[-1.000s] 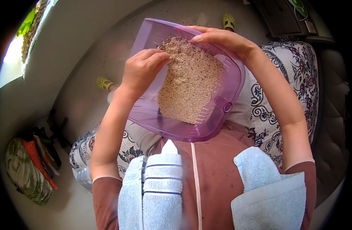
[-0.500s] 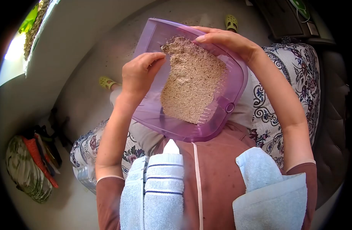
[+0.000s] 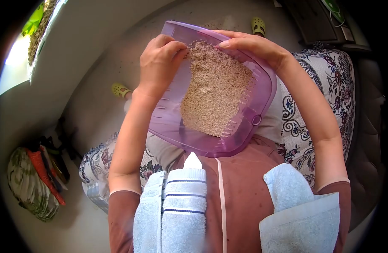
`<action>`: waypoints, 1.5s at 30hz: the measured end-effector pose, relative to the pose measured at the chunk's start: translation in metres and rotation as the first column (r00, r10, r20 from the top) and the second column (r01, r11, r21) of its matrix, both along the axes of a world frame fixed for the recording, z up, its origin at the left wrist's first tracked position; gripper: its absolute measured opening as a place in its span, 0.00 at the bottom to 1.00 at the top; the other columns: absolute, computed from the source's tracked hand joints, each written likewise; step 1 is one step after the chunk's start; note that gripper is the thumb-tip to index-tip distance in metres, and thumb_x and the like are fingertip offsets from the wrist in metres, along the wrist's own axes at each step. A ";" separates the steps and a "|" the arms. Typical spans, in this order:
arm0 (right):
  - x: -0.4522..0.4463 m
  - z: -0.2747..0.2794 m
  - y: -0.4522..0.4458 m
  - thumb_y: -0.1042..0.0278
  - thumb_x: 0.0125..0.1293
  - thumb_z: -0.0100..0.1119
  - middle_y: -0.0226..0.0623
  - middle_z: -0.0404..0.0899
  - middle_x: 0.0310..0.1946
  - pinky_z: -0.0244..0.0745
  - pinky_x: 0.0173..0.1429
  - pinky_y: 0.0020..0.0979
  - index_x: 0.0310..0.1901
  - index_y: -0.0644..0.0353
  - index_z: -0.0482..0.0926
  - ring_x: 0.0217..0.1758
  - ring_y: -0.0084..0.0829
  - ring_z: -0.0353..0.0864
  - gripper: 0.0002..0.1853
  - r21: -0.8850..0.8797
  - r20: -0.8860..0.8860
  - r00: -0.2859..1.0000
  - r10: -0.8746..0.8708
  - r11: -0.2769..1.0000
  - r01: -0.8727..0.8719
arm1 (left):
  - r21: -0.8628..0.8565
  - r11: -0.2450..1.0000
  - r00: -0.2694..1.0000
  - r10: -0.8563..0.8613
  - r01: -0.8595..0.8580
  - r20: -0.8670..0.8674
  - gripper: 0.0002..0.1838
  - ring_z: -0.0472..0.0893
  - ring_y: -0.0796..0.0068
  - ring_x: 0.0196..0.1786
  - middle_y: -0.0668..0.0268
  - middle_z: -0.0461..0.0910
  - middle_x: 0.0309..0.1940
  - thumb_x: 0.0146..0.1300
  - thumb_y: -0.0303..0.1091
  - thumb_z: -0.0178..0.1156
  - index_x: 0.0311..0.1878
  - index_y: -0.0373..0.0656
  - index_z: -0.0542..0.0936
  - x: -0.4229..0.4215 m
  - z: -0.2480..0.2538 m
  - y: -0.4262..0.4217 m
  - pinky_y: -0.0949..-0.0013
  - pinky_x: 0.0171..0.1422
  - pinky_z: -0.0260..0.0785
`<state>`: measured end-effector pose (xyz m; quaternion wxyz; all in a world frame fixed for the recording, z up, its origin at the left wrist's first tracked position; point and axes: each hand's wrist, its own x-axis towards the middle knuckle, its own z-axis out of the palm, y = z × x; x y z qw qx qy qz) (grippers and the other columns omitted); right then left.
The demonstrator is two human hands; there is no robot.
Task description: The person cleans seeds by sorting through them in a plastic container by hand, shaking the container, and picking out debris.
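Observation:
A translucent purple pan (image 3: pixel 244 134) rests tilted across the lap, its open end at the far left. Small beige grain (image 3: pixel 215 95) with darker specks is heaped along its middle and right side. My right hand (image 3: pixel 255 45) grips the far right rim, thumb inside and fingers outside. Over the pan's far left part, my left hand (image 3: pixel 160 63) has its thumb and forefinger pinched together at the far edge of the grain, by some dark bits. Whatever lies between those fingertips is too small to make out.
A patterned cover (image 3: pixel 316 84) lies on the seat under me. Light blue towels (image 3: pixel 183 211) hang over my chest. On the floor at left are bags (image 3: pixel 31 183). Dark furniture (image 3: pixel 312 21) stands at the far right, and a pale wall (image 3: pixel 88 38) rises at left.
My left hand has moved away from my body and slightly right, up to the far edge of the grain. The right hand keeps its hold on the rim.

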<state>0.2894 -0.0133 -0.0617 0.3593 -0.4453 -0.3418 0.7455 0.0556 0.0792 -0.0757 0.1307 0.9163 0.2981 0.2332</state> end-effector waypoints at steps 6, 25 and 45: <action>0.002 -0.005 -0.003 0.55 0.65 0.58 0.41 0.74 0.58 0.74 0.59 0.24 0.70 0.59 0.62 0.57 0.26 0.77 0.35 -0.030 0.043 0.998 -0.037 0.999 0.038 | -0.125 0.991 0.996 0.060 -0.052 0.060 0.05 0.80 0.75 0.35 0.68 0.81 0.36 0.57 0.30 0.68 0.37 0.45 0.86 -0.011 -0.004 0.006 0.73 0.40 0.73; -0.003 0.000 0.000 0.58 0.66 0.56 0.40 0.76 0.56 0.78 0.55 0.25 0.71 0.60 0.59 0.53 0.24 0.79 0.34 -0.057 0.059 0.998 -0.026 0.998 0.030 | -0.097 0.995 0.997 -0.002 0.009 0.073 0.11 0.80 0.70 0.42 0.69 0.80 0.39 0.51 0.28 0.71 0.40 0.48 0.86 -0.018 -0.012 0.000 0.69 0.44 0.74; -0.005 0.005 0.000 0.57 0.65 0.57 0.39 0.74 0.59 0.72 0.60 0.24 0.72 0.59 0.60 0.56 0.24 0.76 0.35 -0.094 0.034 0.999 -0.023 0.995 0.026 | -0.183 0.983 0.989 0.038 -0.012 0.141 0.10 0.80 0.75 0.39 0.68 0.80 0.39 0.54 0.26 0.69 0.40 0.45 0.85 -0.038 -0.016 0.001 0.72 0.39 0.75</action>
